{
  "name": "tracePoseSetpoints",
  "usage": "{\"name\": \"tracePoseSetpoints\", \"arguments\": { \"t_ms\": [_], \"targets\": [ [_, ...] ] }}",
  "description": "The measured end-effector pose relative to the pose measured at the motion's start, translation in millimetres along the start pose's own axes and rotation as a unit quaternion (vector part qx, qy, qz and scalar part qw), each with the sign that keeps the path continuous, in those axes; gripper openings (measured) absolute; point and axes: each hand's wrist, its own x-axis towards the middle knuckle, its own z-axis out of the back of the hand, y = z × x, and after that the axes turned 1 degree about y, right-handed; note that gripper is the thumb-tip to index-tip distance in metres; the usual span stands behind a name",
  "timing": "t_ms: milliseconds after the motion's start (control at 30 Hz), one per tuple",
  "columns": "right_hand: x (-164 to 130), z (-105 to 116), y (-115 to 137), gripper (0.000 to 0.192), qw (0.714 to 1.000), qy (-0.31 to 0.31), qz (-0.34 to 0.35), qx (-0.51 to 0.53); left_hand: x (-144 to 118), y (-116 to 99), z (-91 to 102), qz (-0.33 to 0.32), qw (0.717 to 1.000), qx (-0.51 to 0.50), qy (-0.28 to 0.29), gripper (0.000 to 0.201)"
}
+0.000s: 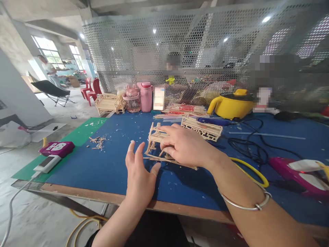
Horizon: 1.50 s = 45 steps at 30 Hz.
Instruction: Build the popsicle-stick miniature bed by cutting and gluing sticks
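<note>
A small frame model of thin wooden sticks (157, 136) stands on the blue table mat. My right hand (189, 144) reaches over it with curled fingers gripping its sticks; the fingertips are partly hidden. To the left, my left hand (140, 173) is open, thumb and fingers spread, apart from the model. Several loose sticks (164, 159) lie beneath and in front of the right hand. Just behind that hand is a second stick model (203, 128). A blue-handled tool (214, 121) with a dark cable rests against its top edge.
Stick scraps (98, 142) lie at left. Along the back are a bundle of sticks (185, 109), a pink flask (146, 97), a phone (159, 98), a yellow pot (233, 105) and another stick model (109, 103). Black cables (244, 145) and a purple-and-white device (300, 175) occupy the right.
</note>
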Motion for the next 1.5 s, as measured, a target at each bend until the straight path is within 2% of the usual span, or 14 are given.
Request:
{"name": "tracePoseSetpoints", "arguments": {
  "t_ms": [67,133,233,400,567,967,1500],
  "targets": [
    [-0.9,-0.6,0.4,0.021,1.000,-0.002,0.014,-0.009,0.3,2.6,-2.5,0.021,0.999,-0.037,0.017,0.066],
    [-1.3,-1.7,-0.1,0.020,0.999,-0.008,0.034,-0.017,2.8,6.4,-4.0,0.076,0.992,-0.096,0.039,0.071],
    [-1.2,-3.8,-1.0,0.016,0.997,-0.027,0.063,-0.026,6.5,10.9,-5.4,0.113,0.981,-0.136,0.075,0.065],
    [-0.4,-5.6,-0.1,0.015,0.996,-0.037,0.071,-0.041,7.2,14.0,-5.2,0.065,0.988,-0.088,0.112,0.056],
    [0.0,-5.6,2.2,0.016,0.994,-0.023,0.074,-0.074,7.4,19.8,-4.6,0.040,0.991,-0.064,0.114,0.053],
    [-0.1,-10.2,4.2,0.018,0.992,-0.022,0.077,-0.093,7.9,18.0,-5.0,0.035,0.995,-0.005,0.090,0.051],
    [-1.8,-9.4,8.2,0.024,0.992,-0.025,0.078,-0.096,7.0,21.3,-4.6,0.021,0.996,0.016,0.082,0.052]
  ]
}}
